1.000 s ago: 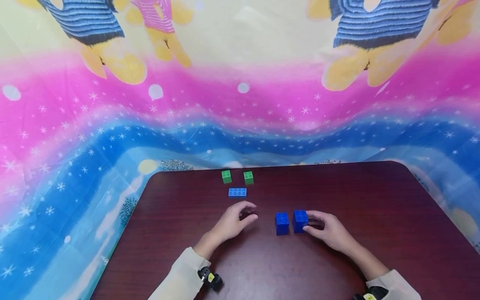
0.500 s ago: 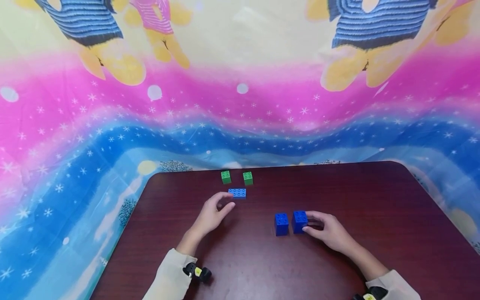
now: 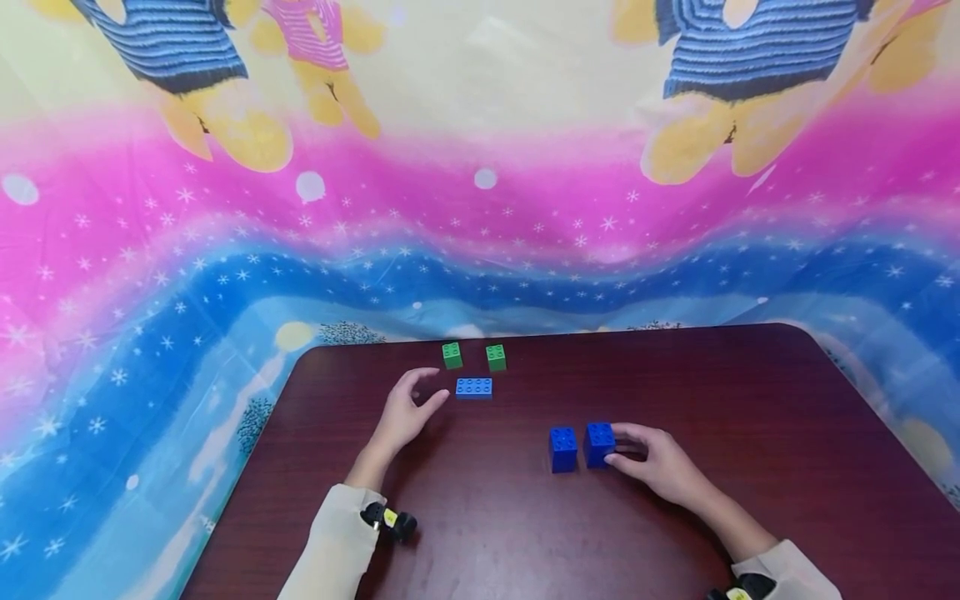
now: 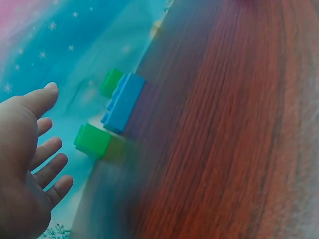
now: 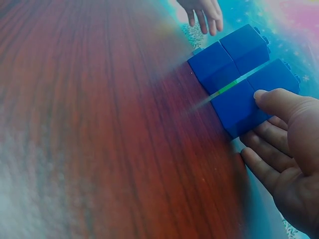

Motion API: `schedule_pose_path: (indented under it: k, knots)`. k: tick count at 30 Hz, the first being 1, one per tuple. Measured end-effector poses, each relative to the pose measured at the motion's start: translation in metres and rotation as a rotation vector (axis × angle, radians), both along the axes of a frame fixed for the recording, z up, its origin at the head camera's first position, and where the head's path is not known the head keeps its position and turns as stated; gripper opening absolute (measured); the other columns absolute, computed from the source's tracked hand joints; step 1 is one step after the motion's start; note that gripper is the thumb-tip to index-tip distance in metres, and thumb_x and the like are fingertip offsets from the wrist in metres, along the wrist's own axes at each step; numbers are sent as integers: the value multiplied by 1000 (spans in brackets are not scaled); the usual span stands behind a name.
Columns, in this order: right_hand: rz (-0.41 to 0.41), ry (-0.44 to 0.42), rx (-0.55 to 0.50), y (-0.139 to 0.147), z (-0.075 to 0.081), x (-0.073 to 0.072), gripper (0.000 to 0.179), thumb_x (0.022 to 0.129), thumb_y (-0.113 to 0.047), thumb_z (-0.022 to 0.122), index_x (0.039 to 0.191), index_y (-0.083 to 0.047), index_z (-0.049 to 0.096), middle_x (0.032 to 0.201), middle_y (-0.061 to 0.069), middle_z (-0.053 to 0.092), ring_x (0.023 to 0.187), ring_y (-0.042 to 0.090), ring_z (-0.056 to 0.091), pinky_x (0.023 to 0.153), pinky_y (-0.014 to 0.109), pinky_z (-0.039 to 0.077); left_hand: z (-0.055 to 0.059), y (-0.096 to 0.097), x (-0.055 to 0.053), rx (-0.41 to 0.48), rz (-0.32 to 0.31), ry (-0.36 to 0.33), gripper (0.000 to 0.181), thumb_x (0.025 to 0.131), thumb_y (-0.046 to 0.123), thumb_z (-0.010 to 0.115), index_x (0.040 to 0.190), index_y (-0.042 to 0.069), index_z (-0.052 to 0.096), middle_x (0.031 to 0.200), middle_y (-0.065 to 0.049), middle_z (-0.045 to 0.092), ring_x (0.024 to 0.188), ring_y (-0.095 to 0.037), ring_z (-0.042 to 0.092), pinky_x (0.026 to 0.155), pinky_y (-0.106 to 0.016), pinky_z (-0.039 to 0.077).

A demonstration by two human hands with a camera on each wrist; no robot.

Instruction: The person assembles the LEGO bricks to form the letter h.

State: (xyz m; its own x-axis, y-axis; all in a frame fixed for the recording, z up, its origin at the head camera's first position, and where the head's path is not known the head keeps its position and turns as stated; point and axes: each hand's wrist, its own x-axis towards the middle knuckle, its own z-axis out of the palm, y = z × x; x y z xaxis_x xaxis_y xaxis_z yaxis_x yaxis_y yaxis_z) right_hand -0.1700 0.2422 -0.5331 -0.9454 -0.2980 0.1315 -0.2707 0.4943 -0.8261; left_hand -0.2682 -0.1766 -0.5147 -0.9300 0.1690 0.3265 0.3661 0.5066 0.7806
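My left hand [image 3: 402,412] hovers just left of a light blue eight-stud brick [image 3: 474,388], apart from it, fingers loosely bent and holding nothing. In the left wrist view, that same brick lies between two green four-stud blocks, a nearer one [image 4: 93,141] and a farther one [image 4: 110,82]. My right hand [image 3: 663,468] holds the right-hand dark blue block stack [image 3: 598,445] between thumb and fingers, at its right side. A second dark blue stack [image 3: 563,450] stands upright close to its left, with a narrow gap. Each stack is two blocks high in the right wrist view.
The dark red-brown wooden table [image 3: 480,517] has rounded far corners. Behind it hangs a patterned cloth [image 3: 480,225] in pink, blue and cream. Near the far edge stand the green blocks, left [image 3: 452,356] and right [image 3: 496,358].
My left hand has moved left and away from me, from beside the dark blue stacks to the left of the light blue brick. My right hand and the blocks have stayed put.
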Motion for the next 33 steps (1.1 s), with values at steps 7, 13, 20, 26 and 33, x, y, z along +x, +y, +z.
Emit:
schedule_pose_path:
  k: [7, 13, 20, 26, 33]
  knots:
    - [14, -12, 1, 1, 0, -1, 45, 92, -15, 77, 131, 2, 63, 123, 14, 69, 108, 25, 70, 87, 27, 57, -5, 0, -8, -31, 14, -112, 55, 91, 20, 79, 138, 3, 58, 137, -17, 58, 125, -35, 55, 99, -55, 49]
    - [18, -9, -5, 1, 0, -2, 44, 92, -14, 77, 131, 1, 63, 123, 14, 69, 108, 25, 70, 86, 26, 56, -9, 3, -16, -34, 12, -184, 58, 91, 21, 79, 142, 5, 55, 142, -16, 55, 128, -34, 55, 102, -54, 48]
    - [11, -11, -7, 1, 1, -1, 44, 91, -14, 78, 130, 0, 64, 121, 13, 70, 107, 24, 71, 86, 28, 57, -10, 15, -22, -59, -24, -198, 55, 90, 19, 80, 139, 5, 59, 136, -15, 61, 122, -33, 59, 101, -51, 49]
    - [11, -5, -3, 1, 1, -1, 43, 91, -14, 78, 129, 1, 64, 120, 13, 70, 106, 25, 71, 86, 29, 58, -12, 24, -25, -75, -52, -208, 53, 90, 18, 80, 138, 6, 61, 134, -13, 63, 122, -33, 60, 103, -49, 49]
    - [16, 7, 3, 1, 1, -1, 43, 92, -14, 77, 129, 1, 64, 120, 13, 70, 106, 25, 71, 86, 31, 58, -15, 31, -27, -112, -79, -211, 54, 90, 20, 81, 138, 6, 62, 135, -13, 64, 124, -32, 59, 104, -49, 47]
